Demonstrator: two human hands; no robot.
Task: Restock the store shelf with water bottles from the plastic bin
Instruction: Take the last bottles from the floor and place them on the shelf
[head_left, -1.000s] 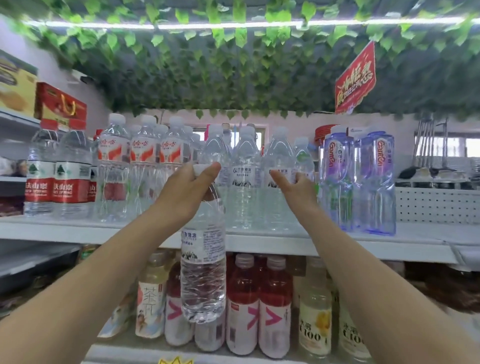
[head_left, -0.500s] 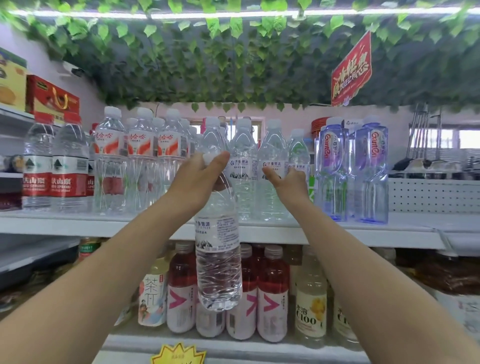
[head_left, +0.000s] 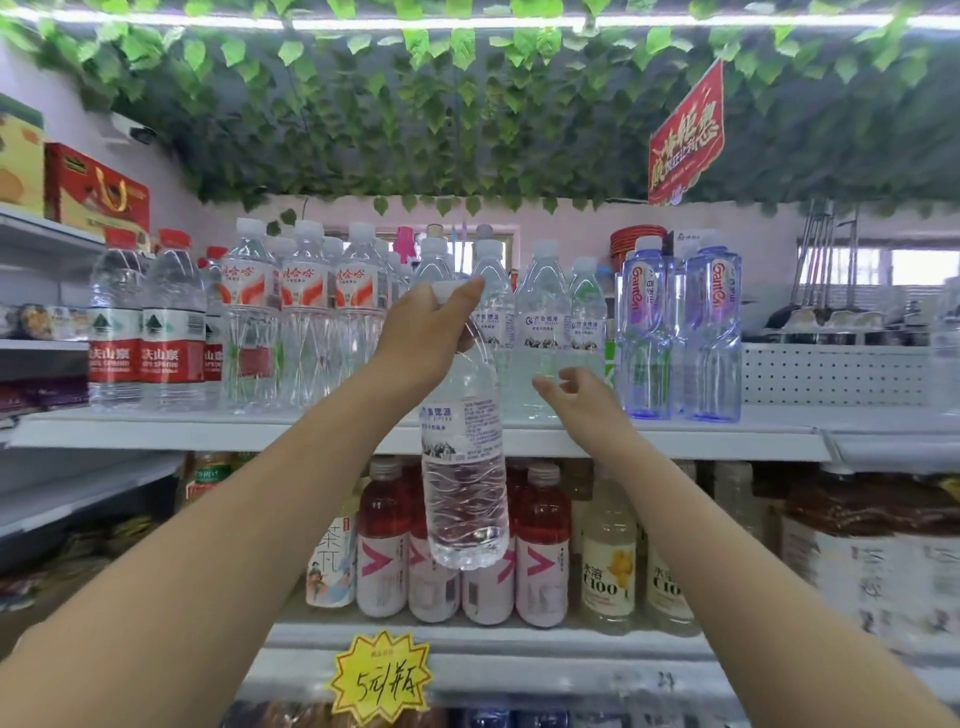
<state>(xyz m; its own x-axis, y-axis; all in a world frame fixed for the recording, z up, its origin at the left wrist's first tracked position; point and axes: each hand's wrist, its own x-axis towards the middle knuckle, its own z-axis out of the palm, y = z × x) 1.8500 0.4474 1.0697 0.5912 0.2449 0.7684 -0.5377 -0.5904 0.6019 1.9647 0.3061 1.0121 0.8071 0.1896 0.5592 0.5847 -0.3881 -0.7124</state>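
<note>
Clear water bottle (head_left: 465, 467) hangs from left hand (head_left: 431, 332), pinched at cap, base below shelf (head_left: 675, 441) lip. Empty right hand (head_left: 582, 395) beside it, fingers loosely spread. Risk: base clips lip, or swing topples standing row (head_left: 540, 312); cap pinch may slip.

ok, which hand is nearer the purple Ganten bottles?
Right. The right hand hovers empty just left of the Ganten bottles; the left hand is farther left, gripping a water bottle by its neck.
</note>
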